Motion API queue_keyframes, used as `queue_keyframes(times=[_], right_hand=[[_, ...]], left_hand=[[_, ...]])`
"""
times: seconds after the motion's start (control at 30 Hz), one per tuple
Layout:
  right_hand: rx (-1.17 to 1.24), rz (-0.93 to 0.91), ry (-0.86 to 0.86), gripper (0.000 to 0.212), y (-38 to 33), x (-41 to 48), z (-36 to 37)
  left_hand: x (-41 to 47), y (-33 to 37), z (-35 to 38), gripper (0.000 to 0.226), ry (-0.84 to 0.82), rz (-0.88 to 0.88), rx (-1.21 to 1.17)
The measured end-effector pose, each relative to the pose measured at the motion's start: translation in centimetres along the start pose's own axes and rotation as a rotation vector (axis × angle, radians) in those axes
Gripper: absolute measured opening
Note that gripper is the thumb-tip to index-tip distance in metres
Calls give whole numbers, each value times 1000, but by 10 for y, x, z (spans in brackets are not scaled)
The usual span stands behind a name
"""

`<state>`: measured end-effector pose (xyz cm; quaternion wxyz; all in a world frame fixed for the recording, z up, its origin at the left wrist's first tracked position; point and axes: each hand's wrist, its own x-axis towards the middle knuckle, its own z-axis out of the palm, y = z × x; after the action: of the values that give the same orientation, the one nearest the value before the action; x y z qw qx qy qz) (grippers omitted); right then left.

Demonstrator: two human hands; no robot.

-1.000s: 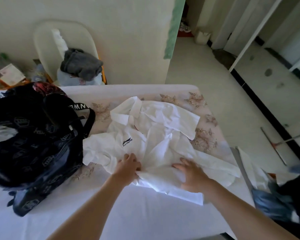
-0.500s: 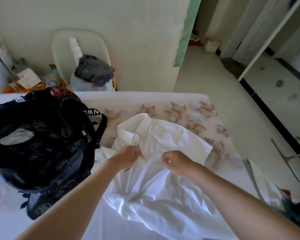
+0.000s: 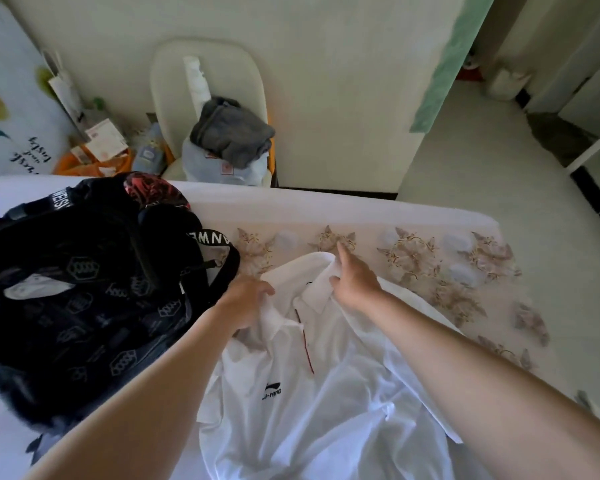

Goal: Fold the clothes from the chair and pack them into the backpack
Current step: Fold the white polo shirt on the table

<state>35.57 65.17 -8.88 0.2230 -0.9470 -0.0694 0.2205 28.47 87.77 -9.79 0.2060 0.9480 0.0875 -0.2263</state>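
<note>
Flowered sheeting covers the bed (image 3: 430, 216), and the white polo shirt (image 3: 326, 393) lies face-up on its near middle, hem toward the near edge and collar toward the far edge. Its loose creases suggest light, limp cloth that will slump and lose a fold unless smoothed flat. The shoulders or the hem corners, taken with both hands, look the best places to hold it.

The left hand (image 3: 246, 299) has its fingers (image 3: 267, 292) curled into the cloth beside the collar's left wing. The right hand (image 3: 355, 282) rests on the right wing, forefinger straight and thumb spread, gripping nothing as far as I can tell.

Just left of the shirt the black backpack (image 3: 84, 289) gapes open, its strap close to the collar. It crowds that side, so there looks to be little room to fold the left sleeve.

Beyond the far edge, the chair (image 3: 243, 71) carries a grey garment (image 3: 232, 133) on a pale one (image 3: 201, 164), neither yet folded.
</note>
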Motion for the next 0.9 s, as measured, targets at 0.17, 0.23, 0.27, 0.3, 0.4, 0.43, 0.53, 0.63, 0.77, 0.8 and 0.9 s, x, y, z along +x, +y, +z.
queue_keyframes(times=[0.17, 0.23, 0.27, 0.3, 0.4, 0.43, 0.53, 0.63, 0.77, 0.8, 0.9], right_hand=[[-155, 119, -71, 64, 0, 19, 2], [-146, 81, -50, 26, 0, 10, -3], [-128, 37, -4, 30, 0, 3, -8], [-100, -4, 60, 30, 0, -4, -13], [193, -61, 229, 47, -7, -35, -40], [288, -58, 257, 46, -12, -49, -52], [330, -126, 362, 39, -31, -94, -88], [192, -117, 521, 55, -52, -139, -129], [-46, -120, 579, 61, -77, -203, -182], [-92, -134, 574, 55, -80, -218, -193], [-116, -166, 585, 18, -90, -261, -217]], left_hand=[[3, -2, -11, 11, 87, 48, -208], [-6, 3, -18, 7, 116, 48, -282], [-12, 7, -23, 5, 140, 45, -305], [-17, 12, -28, 4, 179, 48, -335], [-37, 28, -52, 4, 361, 150, -437], [-47, 35, -63, 5, 422, 191, -457], [-82, 56, -97, 11, 559, 342, -389], [-121, 80, -135, 29, 668, 399, -260], [-168, 98, -181, 60, 677, 490, -157], [-179, 101, -192, 65, 669, 493, -151], [-212, 108, -221, 72, 570, 484, -120]])
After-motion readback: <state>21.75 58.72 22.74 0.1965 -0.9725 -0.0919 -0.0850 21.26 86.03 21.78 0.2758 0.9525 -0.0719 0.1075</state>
